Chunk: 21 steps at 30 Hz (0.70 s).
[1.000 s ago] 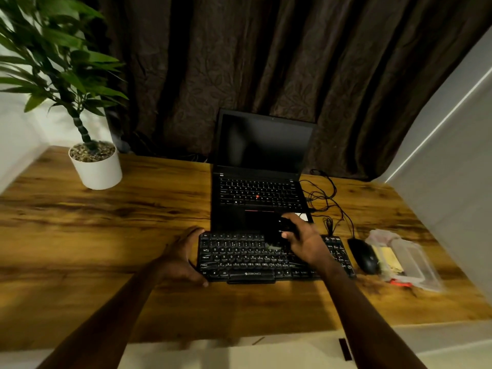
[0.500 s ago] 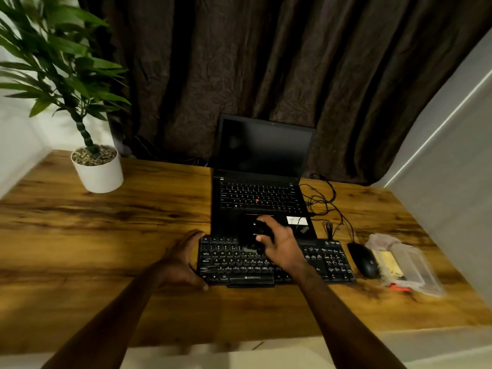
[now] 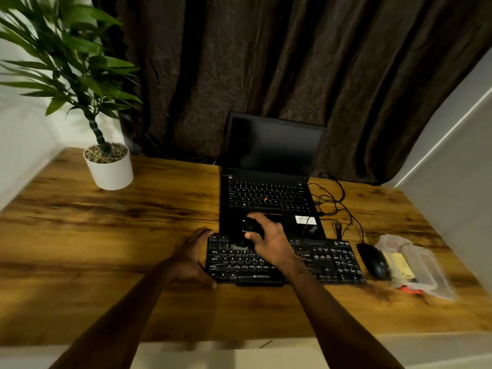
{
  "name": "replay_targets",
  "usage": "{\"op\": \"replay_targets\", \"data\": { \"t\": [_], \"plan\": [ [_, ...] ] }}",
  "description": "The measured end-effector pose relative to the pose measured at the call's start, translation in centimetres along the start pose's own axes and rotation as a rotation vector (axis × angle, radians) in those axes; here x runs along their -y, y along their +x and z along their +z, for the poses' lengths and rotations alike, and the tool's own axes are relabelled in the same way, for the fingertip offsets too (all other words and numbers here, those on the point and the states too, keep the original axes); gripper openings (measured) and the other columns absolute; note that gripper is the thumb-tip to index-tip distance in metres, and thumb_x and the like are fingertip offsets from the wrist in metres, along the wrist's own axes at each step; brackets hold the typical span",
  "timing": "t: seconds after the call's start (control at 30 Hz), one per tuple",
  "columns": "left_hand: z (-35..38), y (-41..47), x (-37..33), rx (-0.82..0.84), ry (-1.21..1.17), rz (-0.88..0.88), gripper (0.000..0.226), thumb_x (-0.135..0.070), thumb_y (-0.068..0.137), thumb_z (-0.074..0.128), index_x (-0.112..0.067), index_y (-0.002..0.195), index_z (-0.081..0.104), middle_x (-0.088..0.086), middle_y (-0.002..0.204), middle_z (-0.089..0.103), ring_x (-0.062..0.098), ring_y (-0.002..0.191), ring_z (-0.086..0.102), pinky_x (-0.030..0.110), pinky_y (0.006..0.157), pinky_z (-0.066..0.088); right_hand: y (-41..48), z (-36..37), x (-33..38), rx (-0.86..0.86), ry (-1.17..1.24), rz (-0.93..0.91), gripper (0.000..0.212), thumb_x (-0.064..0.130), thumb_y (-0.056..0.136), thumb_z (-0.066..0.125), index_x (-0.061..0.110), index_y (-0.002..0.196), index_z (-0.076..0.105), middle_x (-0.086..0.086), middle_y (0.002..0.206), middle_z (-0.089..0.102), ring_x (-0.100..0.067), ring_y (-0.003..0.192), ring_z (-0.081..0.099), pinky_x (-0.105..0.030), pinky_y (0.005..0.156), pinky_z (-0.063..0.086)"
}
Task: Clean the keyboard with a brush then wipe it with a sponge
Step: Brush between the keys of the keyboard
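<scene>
Brush held over the keyboard's upper-left keys.
The keyboard (image 3: 319,259) lay with its long axis running left to right, and the left hand (image 3: 190,258) clasped its left end between thumb and curved fingers. The right hand (image 3: 269,241), its arm angled across the keys, gripped a dark brush (image 3: 249,227); which way it pointed was too dark to tell. Just beyond that hand stood an open laptop (image 3: 269,193). To its right lay a mouse (image 3: 374,261) and a clear case (image 3: 415,265).

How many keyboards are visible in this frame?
2. The external keyboard lies flat on the desk, nearest the camera. The laptop's built-in keyboard is directly behind it. Nothing in view suggests another one is hidden.
</scene>
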<state>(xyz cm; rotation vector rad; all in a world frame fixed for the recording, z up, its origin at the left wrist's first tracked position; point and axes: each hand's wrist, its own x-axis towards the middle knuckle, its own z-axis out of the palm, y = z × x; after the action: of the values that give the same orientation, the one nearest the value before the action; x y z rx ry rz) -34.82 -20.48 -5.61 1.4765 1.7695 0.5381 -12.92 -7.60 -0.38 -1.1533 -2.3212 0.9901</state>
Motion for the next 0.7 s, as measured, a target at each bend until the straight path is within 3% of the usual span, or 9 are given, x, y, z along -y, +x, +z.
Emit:
{"op": "replay_targets", "data": {
  "t": [0.13,0.33,0.43,0.57,0.7],
  "plan": [
    [0.0,0.1,0.2,-0.007,-0.008,0.004,0.167,-0.086,0.016,0.078,-0.037,0.16,0.008,-0.016,0.167,-0.003,0.019,0.154,0.005,0.049,0.124,0.01,-0.2,-0.7,-0.2,0.02,0.006,0.015,0.043,0.015,0.095,0.066,0.039,0.129,0.054,-0.008,0.113,0.063,-0.013,0.084,0.069,-0.018,0.058,0.057],
    [0.3,0.3,0.3,-0.039,-0.031,0.035,0.166,-0.082,0.015,0.082,-0.037,0.159,0.012,-0.013,0.167,0.003,0.016,0.153,0.01,0.037,0.124,0.016,-0.4,-1.8,-1.6,0.01,-0.072,0.026,0.049,0.019,0.094,0.068,0.048,0.13,0.049,-0.007,0.117,0.063,-0.016,0.089,0.07,-0.033,0.066,0.065],
    [0.4,0.3,0.3,-0.046,-0.015,0.052,0.158,-0.066,0.027,0.093,-0.034,0.159,0.012,-0.011,0.168,0.002,0.015,0.153,0.007,0.032,0.121,0.011,0.0,-0.2,0.0,0.018,-0.019,-0.032,0.043,0.015,0.094,0.067,0.038,0.128,0.055,-0.006,0.112,0.065,-0.014,0.09,0.07,-0.033,0.069,0.064],
    [0.6,0.5,0.7,-0.048,-0.017,0.053,0.17,-0.09,0.015,0.075,-0.029,0.16,0.012,-0.009,0.168,0.001,0.013,0.153,0.004,0.035,0.125,0.011,0.3,2.0,2.5,0.04,0.077,-0.079,0.039,0.009,0.093,0.068,0.022,0.129,0.058,0.001,0.104,0.067,-0.011,0.087,0.071,-0.03,0.069,0.064],
    [0.8,0.7,1.4,-0.063,-0.019,0.068,0.169,-0.092,0.015,0.073,-0.03,0.16,0.013,-0.01,0.168,0.002,0.013,0.154,0.006,0.042,0.126,0.014,0.5,1.8,2.7,0.07,0.101,-0.05,0.04,0.01,0.094,0.067,0.026,0.13,0.058,0.002,0.107,0.066,-0.01,0.089,0.069,-0.024,0.066,0.062]
  ]
}}
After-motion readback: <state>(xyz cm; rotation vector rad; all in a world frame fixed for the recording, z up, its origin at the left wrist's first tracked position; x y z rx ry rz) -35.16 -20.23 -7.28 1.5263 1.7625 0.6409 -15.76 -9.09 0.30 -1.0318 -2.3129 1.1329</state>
